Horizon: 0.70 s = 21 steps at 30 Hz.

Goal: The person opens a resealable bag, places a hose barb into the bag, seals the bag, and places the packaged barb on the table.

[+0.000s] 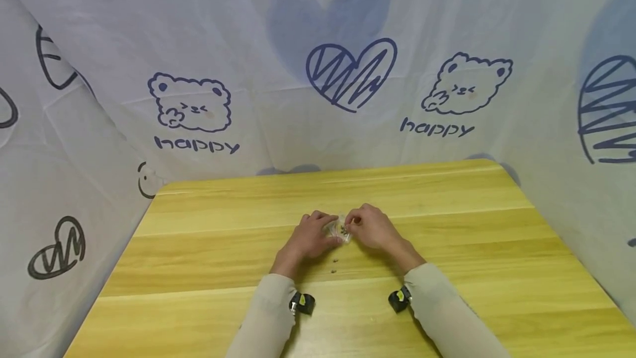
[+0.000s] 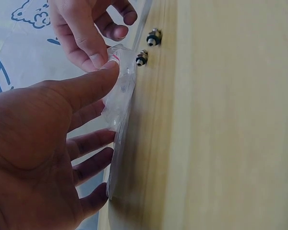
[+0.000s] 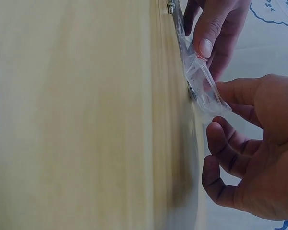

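Observation:
A small clear plastic zip bag [image 1: 343, 230] with a red line near its mouth [image 2: 116, 58] lies between the two hands, low over the table. Several small dark pieces show in it in the head view. My left hand [image 1: 312, 235] holds the bag, thumb on its near side by the red line and fingers spread along it. The right hand [image 1: 370, 227] pinches the bag's other edge between thumb and forefinger; its remaining fingers curl loosely. Two small metal fittings with black rings, one [image 2: 154, 37] beside the other [image 2: 142, 58], rest on the wood close to the bag.
The wood-grain table [image 1: 199, 269] extends on all sides of the hands. A white cloth with blue bears and hearts [image 1: 278, 126] hangs behind it and at both sides. Each sleeved wrist carries a black camera, such as the left one [image 1: 304, 303].

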Each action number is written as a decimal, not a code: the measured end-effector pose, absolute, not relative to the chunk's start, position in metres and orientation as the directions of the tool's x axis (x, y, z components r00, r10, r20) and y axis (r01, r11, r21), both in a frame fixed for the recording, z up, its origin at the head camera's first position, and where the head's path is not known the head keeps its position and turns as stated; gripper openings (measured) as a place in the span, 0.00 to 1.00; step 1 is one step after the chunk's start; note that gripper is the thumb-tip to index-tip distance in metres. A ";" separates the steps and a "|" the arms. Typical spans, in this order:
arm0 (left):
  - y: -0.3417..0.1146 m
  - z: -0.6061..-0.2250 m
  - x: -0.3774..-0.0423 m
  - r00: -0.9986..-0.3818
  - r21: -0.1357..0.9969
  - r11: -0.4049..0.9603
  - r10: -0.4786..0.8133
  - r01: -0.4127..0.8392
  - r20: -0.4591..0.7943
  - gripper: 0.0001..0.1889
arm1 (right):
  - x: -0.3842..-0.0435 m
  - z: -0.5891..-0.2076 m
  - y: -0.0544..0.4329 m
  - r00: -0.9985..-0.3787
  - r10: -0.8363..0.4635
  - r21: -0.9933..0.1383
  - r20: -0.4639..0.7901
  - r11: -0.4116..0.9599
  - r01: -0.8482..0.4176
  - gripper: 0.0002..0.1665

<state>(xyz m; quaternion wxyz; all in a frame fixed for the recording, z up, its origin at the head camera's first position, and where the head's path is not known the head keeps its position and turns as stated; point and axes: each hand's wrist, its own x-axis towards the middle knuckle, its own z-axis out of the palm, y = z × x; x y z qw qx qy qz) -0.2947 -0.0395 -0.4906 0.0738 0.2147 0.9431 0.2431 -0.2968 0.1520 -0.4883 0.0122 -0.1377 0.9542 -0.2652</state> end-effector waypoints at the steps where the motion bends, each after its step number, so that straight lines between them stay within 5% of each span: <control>1: -0.040 -0.490 -0.295 -0.897 0.491 0.789 0.440 0.369 -0.034 0.30 | -0.297 -0.488 0.152 -0.963 -0.266 -0.514 0.050 0.820 -0.253 0.04; 14: -0.039 -0.489 -0.295 -0.899 0.494 0.789 0.437 0.366 -0.033 0.30 | -0.279 -0.480 0.157 -0.965 -0.258 -0.543 0.053 0.803 -0.245 0.05; 21: -0.040 -0.491 -0.296 -0.897 0.495 0.787 0.441 0.368 -0.035 0.31 | -0.267 -0.478 0.157 -0.926 -0.370 -0.515 0.077 0.781 -0.355 0.05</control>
